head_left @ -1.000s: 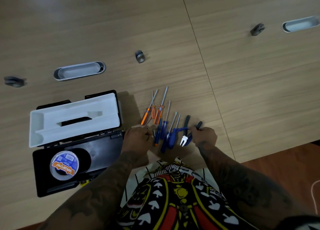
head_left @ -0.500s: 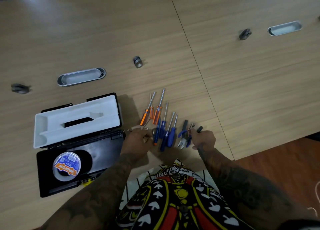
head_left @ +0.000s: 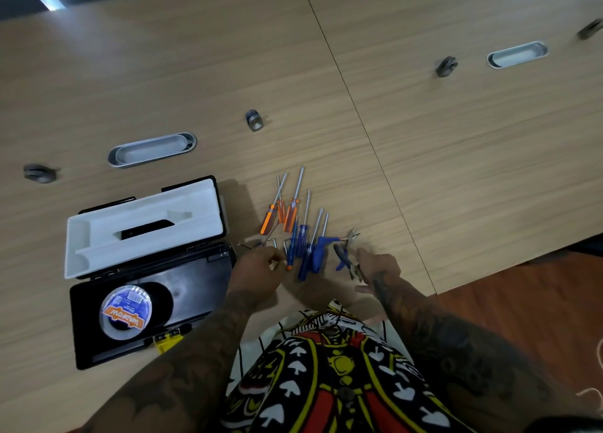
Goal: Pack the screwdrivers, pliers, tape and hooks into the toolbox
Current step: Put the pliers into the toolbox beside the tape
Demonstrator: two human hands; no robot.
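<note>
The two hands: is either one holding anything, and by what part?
The right hand grips the pliers near the metal nose, blue handles pointing away. The left hand pinches metal hooks by their ends.

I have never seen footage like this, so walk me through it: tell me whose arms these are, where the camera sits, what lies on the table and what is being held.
There is no machine here. A person wears a wide-angle camera on the head, looking down at their own two bare arms.

On the wooden table lies an open black toolbox with a roll of tape already inside, and its white tray resting on the open lid behind. To its right lie screwdrivers with orange handles and blue handles.

The left hand is picking at small metal hooks. The right hand grips blue-handled pliers. Nothing but the tape is packed yet.
</note>
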